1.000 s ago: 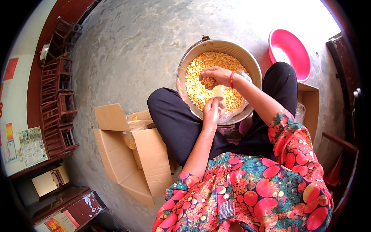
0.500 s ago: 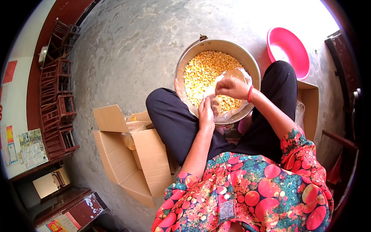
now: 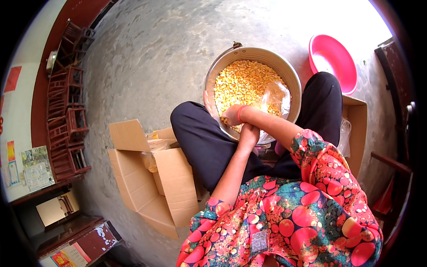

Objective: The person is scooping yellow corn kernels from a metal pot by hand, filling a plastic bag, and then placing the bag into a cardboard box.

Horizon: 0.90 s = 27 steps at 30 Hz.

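Note:
A round metal bucket [image 3: 251,52] stands between my knees, filled with loose yellow corn kernels [image 3: 242,80]. My right hand [image 3: 230,115], a red bracelet at its wrist, reaches across to the bucket's near left side. Its fingers are curled down into the kernels and partly hidden. Beneath my right forearm, at the near rim, my left hand [image 3: 249,134] is closed on the edge of a clear plastic bag [image 3: 276,97]. The forearm covers part of that hand. The rest of the bag lies crumpled over the kernels at the bucket's right side.
A pink basin [image 3: 340,66] sits beyond my right knee. At my left is an opened cardboard box [image 3: 175,187] with a filled clear bag [image 3: 151,162] in it. Another box [image 3: 357,129] stands at my right. Wooden chairs [image 3: 66,124] line the left wall.
My right hand has moved left and nearer, from above the plastic bag down into the kernels. My left hand has shifted right and closer to me, under the right forearm.

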Each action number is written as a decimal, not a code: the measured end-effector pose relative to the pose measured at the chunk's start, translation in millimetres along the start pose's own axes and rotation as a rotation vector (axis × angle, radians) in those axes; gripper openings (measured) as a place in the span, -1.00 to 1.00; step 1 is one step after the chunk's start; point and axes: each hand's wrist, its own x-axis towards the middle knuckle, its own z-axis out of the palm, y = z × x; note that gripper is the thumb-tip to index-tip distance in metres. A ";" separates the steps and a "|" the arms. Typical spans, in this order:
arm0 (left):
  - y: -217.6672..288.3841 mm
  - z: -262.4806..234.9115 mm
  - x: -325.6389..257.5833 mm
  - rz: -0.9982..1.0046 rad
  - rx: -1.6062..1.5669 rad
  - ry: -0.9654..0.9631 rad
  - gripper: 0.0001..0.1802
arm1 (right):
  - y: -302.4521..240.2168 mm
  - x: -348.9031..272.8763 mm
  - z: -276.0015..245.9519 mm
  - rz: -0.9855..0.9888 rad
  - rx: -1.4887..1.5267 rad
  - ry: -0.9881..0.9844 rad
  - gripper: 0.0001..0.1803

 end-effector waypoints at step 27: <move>31.8 -19.7 3.1 -0.386 -0.696 0.210 -0.72 | 26.8 -134.0 -36.2 -0.195 0.293 0.347 -0.80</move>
